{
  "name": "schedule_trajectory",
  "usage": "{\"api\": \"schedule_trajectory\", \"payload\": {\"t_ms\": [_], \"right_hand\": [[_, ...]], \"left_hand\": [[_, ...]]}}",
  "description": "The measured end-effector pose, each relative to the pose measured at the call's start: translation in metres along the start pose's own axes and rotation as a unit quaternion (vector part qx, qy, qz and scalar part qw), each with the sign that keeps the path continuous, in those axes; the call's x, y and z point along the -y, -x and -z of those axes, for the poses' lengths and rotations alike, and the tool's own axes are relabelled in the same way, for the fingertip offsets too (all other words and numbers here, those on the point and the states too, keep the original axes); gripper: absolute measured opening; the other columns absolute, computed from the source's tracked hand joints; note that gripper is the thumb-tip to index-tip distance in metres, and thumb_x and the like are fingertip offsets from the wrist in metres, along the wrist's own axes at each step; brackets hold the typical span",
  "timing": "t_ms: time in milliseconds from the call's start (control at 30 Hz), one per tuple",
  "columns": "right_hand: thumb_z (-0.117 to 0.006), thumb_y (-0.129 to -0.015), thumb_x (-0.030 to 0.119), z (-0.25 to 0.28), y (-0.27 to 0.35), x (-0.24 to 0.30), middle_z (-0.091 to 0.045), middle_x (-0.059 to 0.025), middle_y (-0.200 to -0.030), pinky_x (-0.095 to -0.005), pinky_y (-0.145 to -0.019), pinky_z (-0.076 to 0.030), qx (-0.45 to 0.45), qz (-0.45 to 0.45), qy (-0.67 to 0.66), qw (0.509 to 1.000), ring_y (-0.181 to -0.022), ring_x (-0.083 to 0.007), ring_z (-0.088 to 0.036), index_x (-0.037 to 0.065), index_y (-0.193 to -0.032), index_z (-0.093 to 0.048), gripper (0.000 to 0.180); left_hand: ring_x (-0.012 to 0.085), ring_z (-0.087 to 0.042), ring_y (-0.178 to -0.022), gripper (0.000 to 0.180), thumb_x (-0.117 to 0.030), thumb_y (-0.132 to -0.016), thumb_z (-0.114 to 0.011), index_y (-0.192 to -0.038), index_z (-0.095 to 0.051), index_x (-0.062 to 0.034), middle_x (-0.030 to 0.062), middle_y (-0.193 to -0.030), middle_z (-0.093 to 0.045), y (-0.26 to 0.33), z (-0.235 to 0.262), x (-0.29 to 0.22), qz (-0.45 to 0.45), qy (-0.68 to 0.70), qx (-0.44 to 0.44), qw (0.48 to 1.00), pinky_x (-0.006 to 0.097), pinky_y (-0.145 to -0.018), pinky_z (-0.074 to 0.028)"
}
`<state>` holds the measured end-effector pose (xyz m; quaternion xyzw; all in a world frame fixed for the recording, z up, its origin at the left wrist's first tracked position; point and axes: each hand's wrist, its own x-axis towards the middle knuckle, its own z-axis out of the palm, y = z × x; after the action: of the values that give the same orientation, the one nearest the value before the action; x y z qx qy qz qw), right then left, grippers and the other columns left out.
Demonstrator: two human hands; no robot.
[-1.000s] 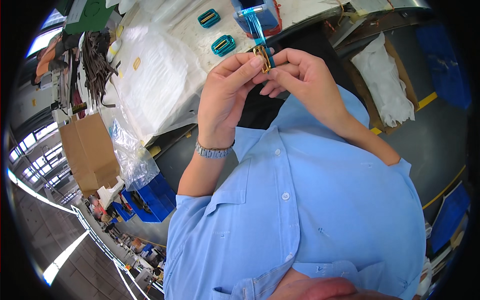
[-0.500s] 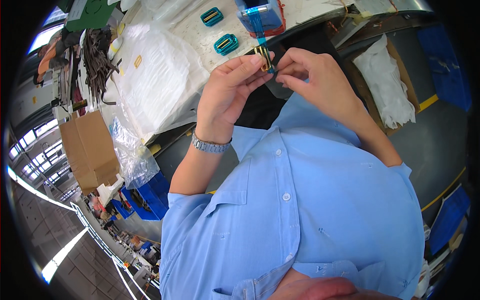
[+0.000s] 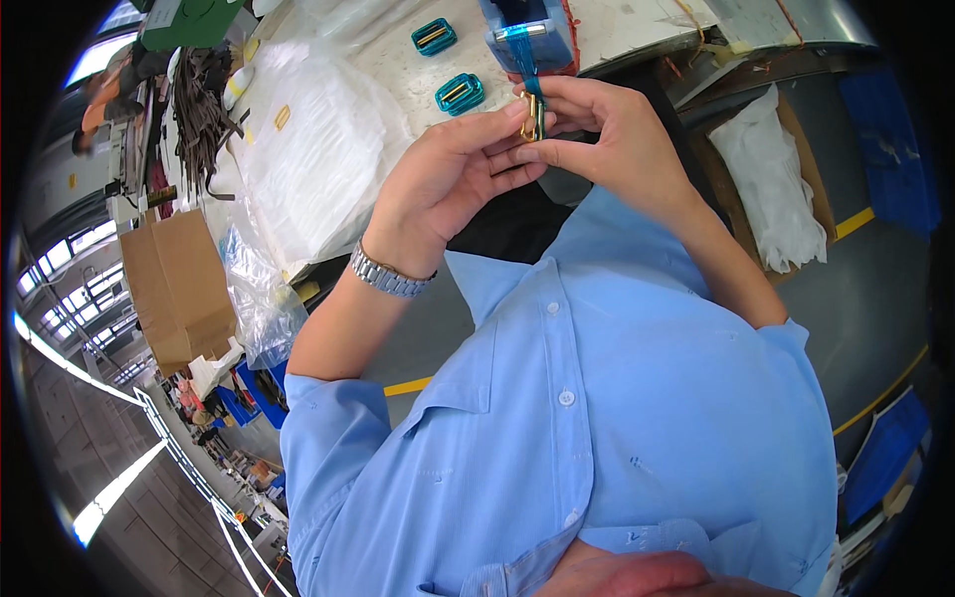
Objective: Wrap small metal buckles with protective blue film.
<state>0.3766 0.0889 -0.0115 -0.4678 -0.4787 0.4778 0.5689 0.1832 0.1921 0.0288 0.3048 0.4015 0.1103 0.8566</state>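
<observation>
Between my two hands is a shiny gold buckle (image 3: 533, 117), partly covered by fingers. My left hand (image 3: 448, 164) pinches its left side with thumb and fingertips. From the right, my right hand (image 3: 627, 129) closes on the buckle, fingers at its far side and thumb at its near end. A strip of clear blue film (image 3: 520, 52) runs from the buckle up to a blue tape dispenser (image 3: 560, 40) on the worktable (image 3: 607, 45). Left of the dispenser lie two buckles in blue film, an upper wrapped buckle (image 3: 434, 37) and a lower wrapped buckle (image 3: 460, 95).
A white plastic sheet (image 3: 318, 169) covers the table's left side, with a bare gold buckle (image 3: 283, 117) on it. Dark straps (image 3: 199, 119) hang farther left, above a cardboard box (image 3: 179, 289). On the right, a carton holds a white bag (image 3: 771, 179).
My right hand has moved left and closed on the buckle, opposite my left hand. The buckle has turned and stands more upright. My left forearm has swung outward to the left.
</observation>
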Motion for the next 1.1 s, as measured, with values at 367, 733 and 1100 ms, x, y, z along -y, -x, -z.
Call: {"api": "schedule_trajectory", "payload": {"t_ms": [367,733,1100], "right_hand": [[-0.084,-0.094,0.012,-0.004,0.0,0.004,-0.08,-0.0065,-0.105,-0.0246,-0.089,-0.06,-0.032,-0.073,-0.071,0.994,-0.098,-0.0105,-0.075,-0.005,-0.13,-0.074,0.041],[-0.086,-0.096,0.024,-0.014,0.008,0.015,-0.081,-0.0061,-0.1,-0.0211,-0.081,-0.056,-0.075,-0.078,-0.125,0.986,-0.093,-0.0069,-0.072,-0.004,-0.122,-0.079,0.038],[-0.079,-0.102,0.031,-0.018,0.023,0.007,-0.078,-0.0028,-0.095,-0.0221,-0.075,-0.054,-0.068,-0.154,-0.136,0.976,-0.088,-0.0056,-0.069,0.0,-0.118,-0.08,0.035]], "left_hand": [[0.0182,-0.075,-0.094,0.022,-0.017,-0.105,-0.072,-0.118,-0.074,-0.0001,0.0071,-0.112,-0.077,0.002,-0.011,0.011,-0.165,-0.171,-0.025,0.971,0.032,-0.095,-0.059],[0.0181,-0.071,-0.083,0.009,0.004,-0.094,-0.077,-0.103,-0.076,0.0027,0.01,-0.093,-0.076,-0.022,-0.021,0.064,-0.634,-0.454,-0.207,0.592,0.03,-0.076,-0.055],[0.0143,-0.074,-0.073,0.011,-0.001,-0.103,-0.069,-0.106,-0.076,0.0068,0.008,-0.087,-0.077,-0.003,-0.021,0.048,-0.435,-0.427,-0.159,0.776,0.026,-0.068,-0.058]]}}
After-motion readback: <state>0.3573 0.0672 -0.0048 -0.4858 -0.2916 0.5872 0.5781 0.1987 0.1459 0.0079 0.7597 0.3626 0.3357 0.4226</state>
